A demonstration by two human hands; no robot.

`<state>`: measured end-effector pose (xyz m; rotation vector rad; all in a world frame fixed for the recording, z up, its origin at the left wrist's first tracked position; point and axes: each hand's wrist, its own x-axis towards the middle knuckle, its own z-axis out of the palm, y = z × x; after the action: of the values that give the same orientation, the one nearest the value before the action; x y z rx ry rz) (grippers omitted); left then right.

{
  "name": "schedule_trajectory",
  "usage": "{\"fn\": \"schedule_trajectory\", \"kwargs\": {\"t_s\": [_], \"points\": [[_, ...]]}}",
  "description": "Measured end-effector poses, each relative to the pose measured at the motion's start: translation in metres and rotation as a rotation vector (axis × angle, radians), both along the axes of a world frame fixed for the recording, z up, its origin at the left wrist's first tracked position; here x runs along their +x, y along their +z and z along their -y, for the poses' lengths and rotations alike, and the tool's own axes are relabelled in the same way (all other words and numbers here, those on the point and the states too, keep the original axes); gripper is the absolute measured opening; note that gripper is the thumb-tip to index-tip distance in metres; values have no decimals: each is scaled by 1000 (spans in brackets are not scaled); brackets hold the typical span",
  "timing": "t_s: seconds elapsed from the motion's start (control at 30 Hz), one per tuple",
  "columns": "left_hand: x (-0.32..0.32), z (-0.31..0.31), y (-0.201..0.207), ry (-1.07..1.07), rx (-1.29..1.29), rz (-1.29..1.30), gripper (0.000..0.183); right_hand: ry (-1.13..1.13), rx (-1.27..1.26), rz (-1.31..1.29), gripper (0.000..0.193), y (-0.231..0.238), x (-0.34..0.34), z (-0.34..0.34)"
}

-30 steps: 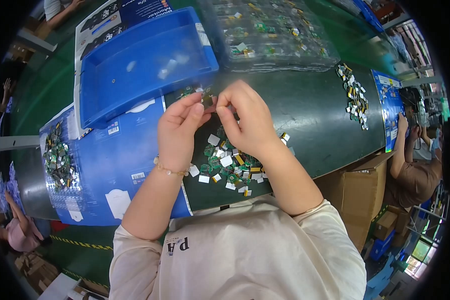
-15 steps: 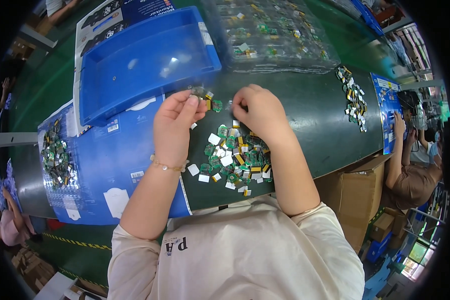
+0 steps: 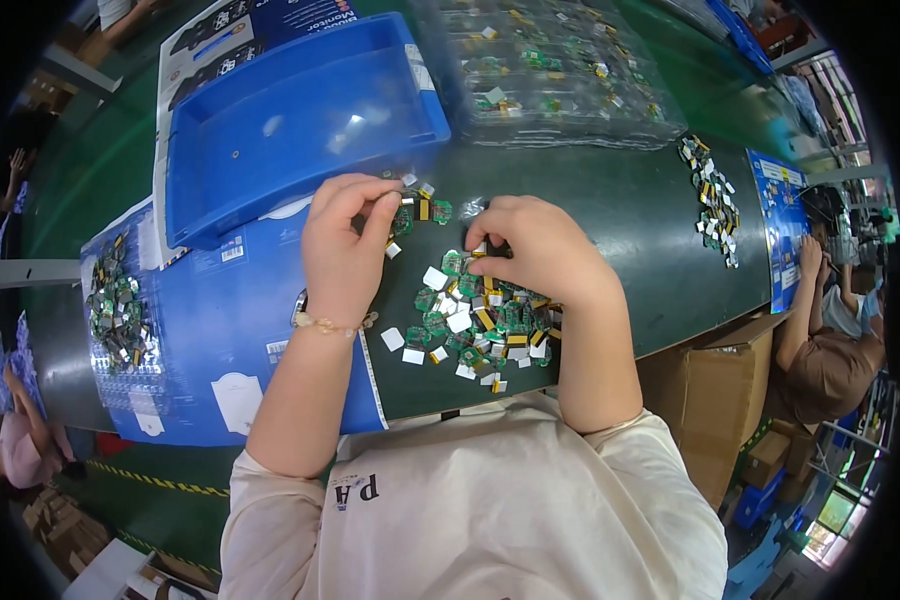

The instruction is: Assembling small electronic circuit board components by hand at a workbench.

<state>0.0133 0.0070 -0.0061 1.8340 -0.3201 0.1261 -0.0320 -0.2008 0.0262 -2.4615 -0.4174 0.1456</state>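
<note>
Board pile point(image 3: 482, 318) on desk point(image 3: 660, 235), near side. Right hand point(image 3: 550, 250) at its far edge, left hand point(image 3: 340, 240) at a smaller cluster point(image 3: 425, 209); can't tell if either grips anything. Blue bin point(image 3: 290, 130) beyond.

Even, moderate light, framed by a dark fisheye rim.
Pale glare spots lie on the blue tray point(image 3: 300, 150) beyond the left hand point(image 3: 340, 240), seemingly overhead reflections; a soft sheen spreads over the bench point(image 3: 630, 230) just right of the right hand point(image 3: 555, 250). Past that hand, the stacked clear trays point(image 3: 560, 80) look hazy. Windows point(image 3: 838, 512) glow far to its right, where straight edges bend.
</note>
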Motion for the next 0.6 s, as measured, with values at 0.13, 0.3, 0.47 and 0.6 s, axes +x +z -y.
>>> {"fn": "schedule_trajectory", "kwargs": {"t_s": [0.13,0.3,0.47,0.6], "points": [[-3,5,12,77,206,115,21,-34,-90,-65,20,2,-3,3],[-8,8,10,26,283,264,19,-68,-199,-29,23,1,-7,-5],[-11,12,8,-87,159,199,14,-180,-384,51,25,9,-19,-26],[-10,13,7,-106,146,188,14,-173,-395,7,26,8,-18,-26]]}}
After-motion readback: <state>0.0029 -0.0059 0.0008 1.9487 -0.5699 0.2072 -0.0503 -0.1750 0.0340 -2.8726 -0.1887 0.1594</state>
